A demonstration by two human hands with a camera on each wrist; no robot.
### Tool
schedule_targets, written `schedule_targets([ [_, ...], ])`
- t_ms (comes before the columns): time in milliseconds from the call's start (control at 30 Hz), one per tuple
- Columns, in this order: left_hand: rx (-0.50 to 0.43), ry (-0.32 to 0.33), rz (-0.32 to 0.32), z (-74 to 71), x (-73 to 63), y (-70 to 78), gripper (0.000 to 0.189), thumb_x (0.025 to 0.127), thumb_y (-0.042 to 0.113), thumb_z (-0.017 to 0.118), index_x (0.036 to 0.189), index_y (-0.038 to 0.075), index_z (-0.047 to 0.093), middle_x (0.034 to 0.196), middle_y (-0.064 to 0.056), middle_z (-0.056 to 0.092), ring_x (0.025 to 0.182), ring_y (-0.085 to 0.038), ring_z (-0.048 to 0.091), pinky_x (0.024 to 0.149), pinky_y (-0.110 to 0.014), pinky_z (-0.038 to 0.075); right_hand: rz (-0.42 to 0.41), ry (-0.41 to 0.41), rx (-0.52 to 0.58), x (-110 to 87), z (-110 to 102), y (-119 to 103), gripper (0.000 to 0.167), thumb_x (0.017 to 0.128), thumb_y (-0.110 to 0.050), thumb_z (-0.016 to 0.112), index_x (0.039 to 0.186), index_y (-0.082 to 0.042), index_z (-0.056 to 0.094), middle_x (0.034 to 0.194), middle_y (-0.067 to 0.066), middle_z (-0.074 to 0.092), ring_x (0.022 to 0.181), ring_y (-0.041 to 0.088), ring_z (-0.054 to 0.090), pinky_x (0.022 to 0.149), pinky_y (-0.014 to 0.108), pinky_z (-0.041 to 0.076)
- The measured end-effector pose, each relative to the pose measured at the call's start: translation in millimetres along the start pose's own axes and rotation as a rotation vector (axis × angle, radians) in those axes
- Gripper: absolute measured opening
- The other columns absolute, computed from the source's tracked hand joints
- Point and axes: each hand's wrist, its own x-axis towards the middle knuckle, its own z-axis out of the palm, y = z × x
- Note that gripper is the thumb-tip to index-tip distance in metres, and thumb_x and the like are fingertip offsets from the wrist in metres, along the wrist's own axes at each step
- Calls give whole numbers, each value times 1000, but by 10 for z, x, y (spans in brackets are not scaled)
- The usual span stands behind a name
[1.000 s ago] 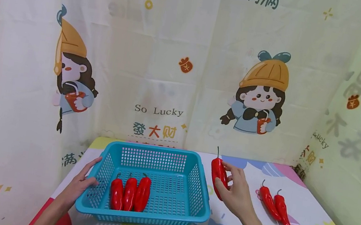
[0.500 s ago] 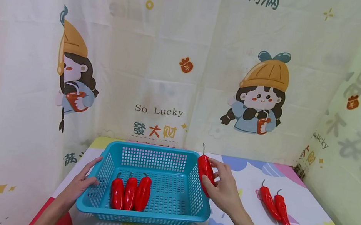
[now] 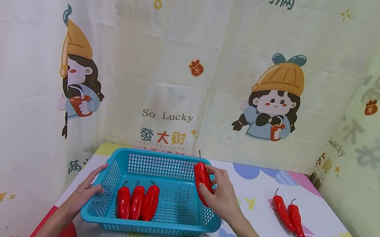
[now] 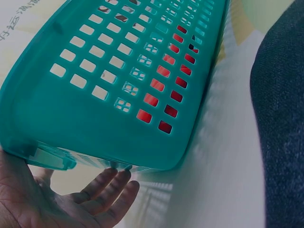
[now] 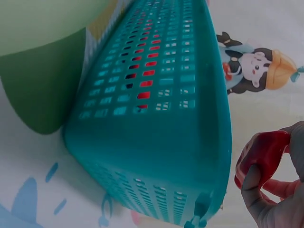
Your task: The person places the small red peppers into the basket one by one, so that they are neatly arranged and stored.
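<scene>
My right hand (image 3: 220, 190) pinches a glossy red chili pepper (image 3: 201, 181) between thumb and fingers, stem up, over the right part of a turquoise plastic basket (image 3: 151, 227). In the right wrist view the held pepper's end shows beyond the basket's rim. My left hand (image 3: 79, 196) holds the basket's left rim. Thumb and index finger lie at the rim, while the other fingers (image 4: 107, 190) reach along the outer wall in the left wrist view. Inside the basket, at its left, lie three red peppers (image 3: 137, 202) side by side, stems away from me.
Two more red peppers (image 3: 287, 217) lie touching on the patterned tablecloth (image 3: 263, 195), right of the basket. A printed cloth (image 3: 175, 71) hangs behind the table, and another closes off the right side. Something red (image 3: 62, 234) lies under my left forearm.
My right hand has carried the held pepper leftward, from beside the basket across its right rim to above its inside. The left hand and the other peppers stay put.
</scene>
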Motion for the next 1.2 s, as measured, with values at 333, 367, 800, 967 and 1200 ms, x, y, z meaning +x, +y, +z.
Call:
schedule_targets([
  [333, 13, 3, -10, -9, 5, 21, 89, 95, 12, 56, 166, 25, 5, 167, -27, -1, 144, -57, 17, 98, -55, 54, -63, -64, 27, 64, 197, -76, 73, 77, -8, 84, 143, -8, 52, 128, 10, 59, 101, 22, 60, 68, 31, 61],
  [367, 13, 2, -10, -8, 6, 22, 88, 95, 12, 56, 166, 25, 5, 167, -27, 0, 144, -57, 17, 98, -55, 54, -71, -71, 28, 66, 218, -80, 73, 77, -8, 84, 143, -8, 52, 128, 10, 59, 101, 22, 60, 67, 31, 61],
  [800, 8, 2, 2, 1, -9, 36, 86, 96, 11, 54, 166, 24, 6, 167, -27, 0, 144, -58, 17, 98, -55, 54, -50, -200, 3, 106, 460, -119, 67, 84, -15, 78, 143, -4, 50, 127, 14, 56, 106, 26, 59, 67, 30, 61],
  [967, 10, 2, -9, -3, -2, 34, 87, 95, 11, 55, 166, 24, 5, 167, -27, -1, 145, -58, 15, 98, -55, 54, -27, -249, 12, 137, 559, -102, 66, 84, -15, 77, 142, -2, 49, 125, 16, 56, 110, 28, 58, 68, 33, 61],
  [1200, 18, 4, -25, -9, 14, 41, 90, 94, 11, 57, 166, 24, 5, 166, -28, -1, 145, -58, 14, 97, -55, 55, -9, -308, -1, 151, 678, -65, 64, 85, -16, 76, 141, -1, 50, 123, 15, 57, 105, 26, 60, 67, 30, 61],
])
